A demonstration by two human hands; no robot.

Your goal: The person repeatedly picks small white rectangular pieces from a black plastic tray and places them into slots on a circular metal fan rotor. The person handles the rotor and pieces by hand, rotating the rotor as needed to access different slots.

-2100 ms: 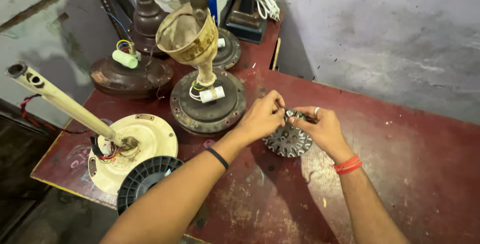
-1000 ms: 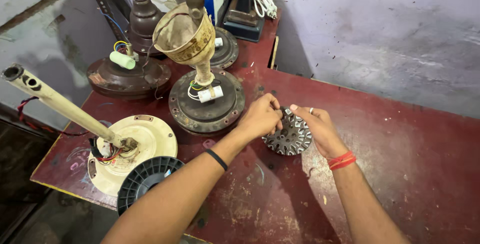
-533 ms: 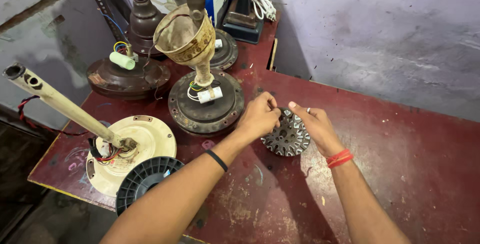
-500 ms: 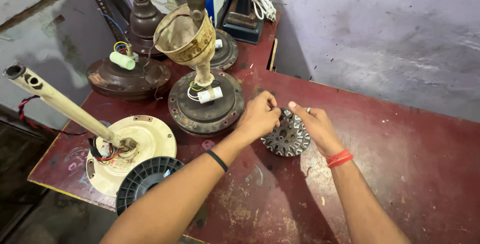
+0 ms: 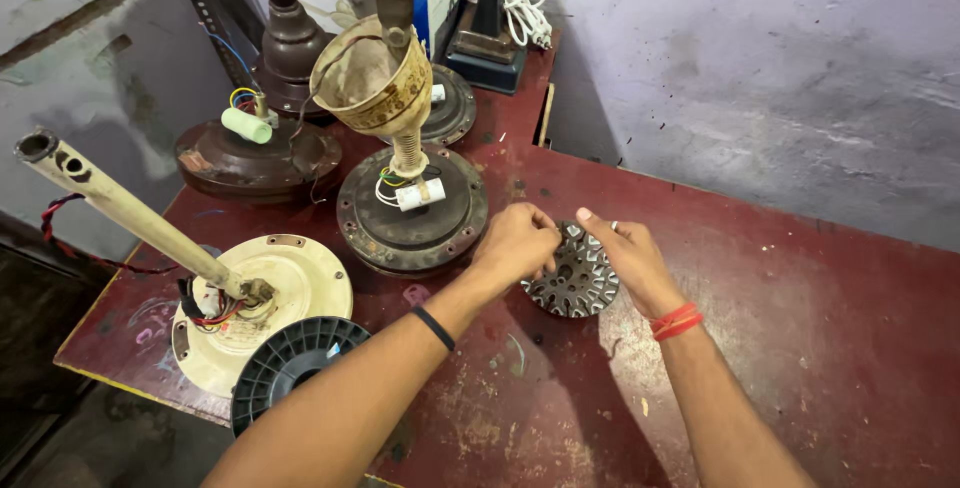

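A round grey metal fan stator core [image 5: 575,283] with a slotted rim lies flat on the dark red table [image 5: 820,348]. My left hand [image 5: 515,243], with a black band on its wrist, grips the core's left edge with curled fingers. My right hand [image 5: 625,258], with a ring and a red thread on the wrist, holds the core's right edge, thumb across the top.
A brown ceiling fan motor [image 5: 410,213] with a brass-coloured canopy stands just left of my hands. A cream fan motor [image 5: 255,303] with a long rod, a black ribbed disc [image 5: 295,353], more brown motors [image 5: 260,153] and a black device with a white cord [image 5: 495,23] crowd the left and back.
The core was lifted and tilted between both hands; it now lies lower and flat on the table. Both hands came down with it and still hold its edges.
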